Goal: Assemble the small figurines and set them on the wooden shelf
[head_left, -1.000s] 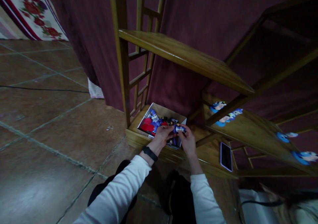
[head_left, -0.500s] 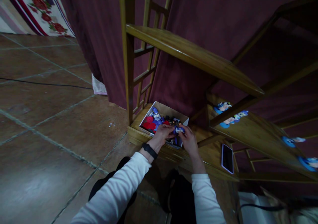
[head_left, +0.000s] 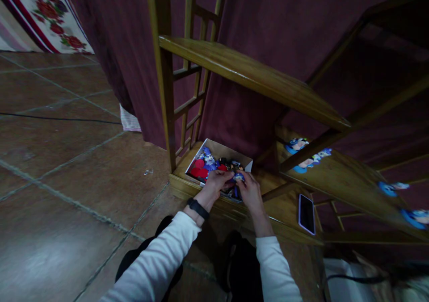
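Note:
Both hands meet over the near edge of a small open cardboard box (head_left: 224, 150) on the bottom board of a wooden shelf unit. The box holds several red and blue toy figures (head_left: 203, 166). My left hand (head_left: 217, 182), with a black band on its wrist, and my right hand (head_left: 250, 192) pinch one small blue figure (head_left: 238, 176) between their fingertips. Both hands are closed on it.
A phone (head_left: 306, 213) lies face up on the bottom board, right of the box. Blue figures (head_left: 303, 154) stand on the slanted middle shelf (head_left: 338, 177), more at its far right. A dark red curtain hangs behind. Tiled floor lies to the left, crossed by a black cable (head_left: 56, 118).
Both hands stay at the box's edge and keep working the blue figure between the fingers. The view swung slightly right and back.

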Demonstrator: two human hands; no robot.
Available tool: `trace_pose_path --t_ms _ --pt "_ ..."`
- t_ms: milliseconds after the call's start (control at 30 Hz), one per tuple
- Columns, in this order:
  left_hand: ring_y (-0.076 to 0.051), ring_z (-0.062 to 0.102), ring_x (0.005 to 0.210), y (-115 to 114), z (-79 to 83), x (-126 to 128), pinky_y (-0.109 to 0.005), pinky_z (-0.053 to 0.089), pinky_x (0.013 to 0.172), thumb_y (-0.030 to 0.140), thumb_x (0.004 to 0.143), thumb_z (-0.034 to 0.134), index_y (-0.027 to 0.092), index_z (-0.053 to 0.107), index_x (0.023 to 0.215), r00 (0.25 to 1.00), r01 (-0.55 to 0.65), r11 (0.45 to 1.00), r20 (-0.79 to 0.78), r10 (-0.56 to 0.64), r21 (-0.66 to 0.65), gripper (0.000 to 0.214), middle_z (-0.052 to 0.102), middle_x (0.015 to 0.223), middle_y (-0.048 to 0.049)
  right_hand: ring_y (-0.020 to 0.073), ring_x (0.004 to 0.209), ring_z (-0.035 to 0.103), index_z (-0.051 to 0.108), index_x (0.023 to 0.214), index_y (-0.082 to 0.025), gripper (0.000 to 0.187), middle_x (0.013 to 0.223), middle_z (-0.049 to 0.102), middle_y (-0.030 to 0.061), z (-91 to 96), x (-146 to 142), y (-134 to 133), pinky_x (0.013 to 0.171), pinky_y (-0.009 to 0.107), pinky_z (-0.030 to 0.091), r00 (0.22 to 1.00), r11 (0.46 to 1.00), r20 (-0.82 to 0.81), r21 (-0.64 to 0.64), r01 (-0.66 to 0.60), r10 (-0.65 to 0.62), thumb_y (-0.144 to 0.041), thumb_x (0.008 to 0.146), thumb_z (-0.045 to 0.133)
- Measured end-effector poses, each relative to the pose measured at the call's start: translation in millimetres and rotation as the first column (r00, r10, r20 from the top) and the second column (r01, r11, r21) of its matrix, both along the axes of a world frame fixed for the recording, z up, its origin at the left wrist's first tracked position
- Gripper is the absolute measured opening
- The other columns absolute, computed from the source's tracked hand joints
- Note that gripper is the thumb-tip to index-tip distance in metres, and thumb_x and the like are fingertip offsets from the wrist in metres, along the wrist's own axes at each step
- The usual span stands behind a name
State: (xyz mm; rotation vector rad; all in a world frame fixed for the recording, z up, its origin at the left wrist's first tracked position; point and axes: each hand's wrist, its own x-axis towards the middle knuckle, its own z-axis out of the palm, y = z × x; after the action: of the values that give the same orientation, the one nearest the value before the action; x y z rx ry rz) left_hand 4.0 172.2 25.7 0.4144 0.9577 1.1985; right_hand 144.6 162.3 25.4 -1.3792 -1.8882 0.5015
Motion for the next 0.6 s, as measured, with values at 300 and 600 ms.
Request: trace_pose_path --t_ms 300,600 --pt "-0.015 0.061 0.055 0.6 -5.4 -7.4 -0.032 0.054 0.062 0.009 0.052 0.077 0.009 0.064 0.061 0.998 0.039 0.999 -0.047 -0.039 -0.002 0.017 0.064 0.059 -0.0052 0.0211 0.111 0.054 0.056 0.118 -0.028 0.034 0.117 0.059 0.0049 4.4 -2.4 -2.4 0.097 0.037 0.042 0.996 0.996 -0.009 -0.03 -0.089 0.089 -0.027 0.085 0.046" --pt "-0.016 0.064 0.059 6.5 -13.2 -5.8 -0.032 0.056 0.064 -0.002 0.061 0.069 0.01 0.061 0.07 0.996 0.079 0.99 0.039 -0.075 -0.116 0.017 0.065 0.065 -0.0052 0.0189 0.093 0.064 0.042 0.131 -0.032 0.056 0.113 0.064 0.0021 -13.4 1.9 0.7 0.087 0.037 0.049 0.966 0.991 -0.256 -0.135 0.013 -0.047 -0.028 0.078 0.057"
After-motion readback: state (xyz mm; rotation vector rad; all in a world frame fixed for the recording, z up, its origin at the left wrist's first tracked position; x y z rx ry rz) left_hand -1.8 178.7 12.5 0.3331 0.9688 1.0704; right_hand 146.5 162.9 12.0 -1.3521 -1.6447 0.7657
